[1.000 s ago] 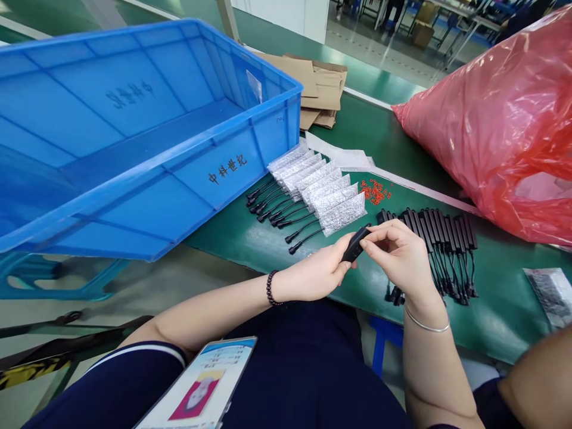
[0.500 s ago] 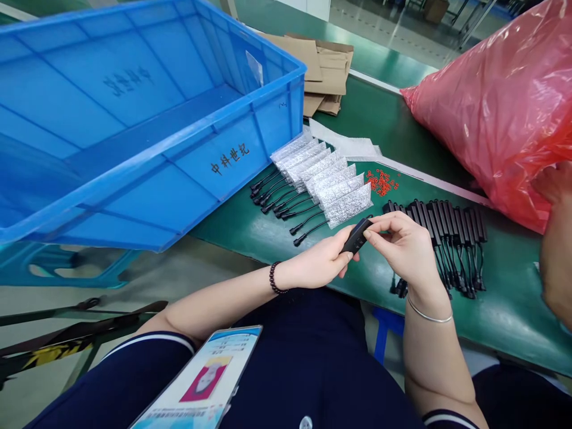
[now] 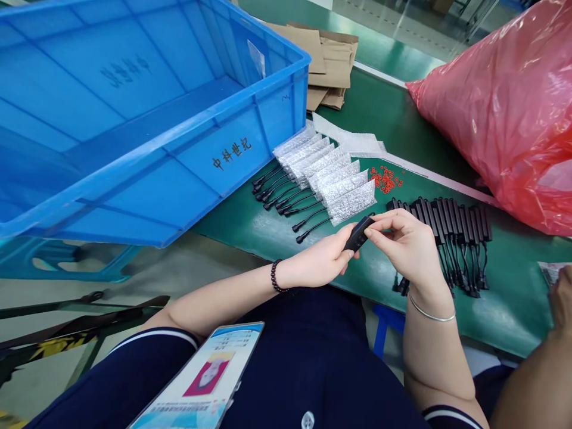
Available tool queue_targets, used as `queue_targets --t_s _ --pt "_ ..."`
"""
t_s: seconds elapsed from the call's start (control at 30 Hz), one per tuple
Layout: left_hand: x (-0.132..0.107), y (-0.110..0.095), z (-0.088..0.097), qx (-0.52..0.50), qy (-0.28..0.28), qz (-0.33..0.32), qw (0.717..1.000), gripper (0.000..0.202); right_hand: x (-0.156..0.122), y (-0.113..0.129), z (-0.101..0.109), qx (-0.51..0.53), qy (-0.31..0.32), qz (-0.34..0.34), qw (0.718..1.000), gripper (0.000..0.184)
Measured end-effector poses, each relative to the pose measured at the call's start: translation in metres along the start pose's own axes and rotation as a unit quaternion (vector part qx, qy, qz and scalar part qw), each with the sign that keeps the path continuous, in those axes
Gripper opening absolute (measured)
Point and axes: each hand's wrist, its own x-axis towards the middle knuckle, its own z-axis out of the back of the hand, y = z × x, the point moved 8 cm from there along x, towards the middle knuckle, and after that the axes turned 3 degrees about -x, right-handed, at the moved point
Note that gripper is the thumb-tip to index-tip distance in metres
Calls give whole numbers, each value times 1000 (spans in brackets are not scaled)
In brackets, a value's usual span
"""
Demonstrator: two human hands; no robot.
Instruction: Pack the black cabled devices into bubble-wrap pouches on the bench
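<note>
My left hand (image 3: 328, 257) is closed around a small black box-shaped device (image 3: 358, 233), held tilted just above the table's front edge. At the device's upper end, my right hand (image 3: 402, 241) has thumb and forefinger pinched together, touching it. Whatever may be between those fingertips is hidden. Behind my hands lies a row of bubble-wrap sleeves (image 3: 351, 202) with black cables (image 3: 310, 230) sticking out. To the right, several unwrapped black devices with cables (image 3: 451, 223) lie side by side. Small orange-red rings (image 3: 385, 180) are scattered beyond my right hand.
A large blue crate (image 3: 232, 156) stands at the left. Flattened cardboard (image 3: 330, 62) and a white foam strip (image 3: 353, 142) lie behind the sleeves. A full red plastic bag (image 3: 500, 101) fills the back right. Another person's hand (image 3: 563, 298) is at the right edge.
Both my hands keep nearly the same pose on the device. The other person's hand has left the red bag and moved down beside a clear packet. The view has shifted slightly.
</note>
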Motion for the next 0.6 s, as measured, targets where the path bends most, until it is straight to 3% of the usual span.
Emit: queue_targets --t_s 0.33,0.6 --pt "-1 1 0 15 -6 8 1000 56 1 9 -2 -42 11 31 999 4" --pt "1 4 -1 1 7 6 1000 53 1 0 -1 -13 13 5 1000 4"
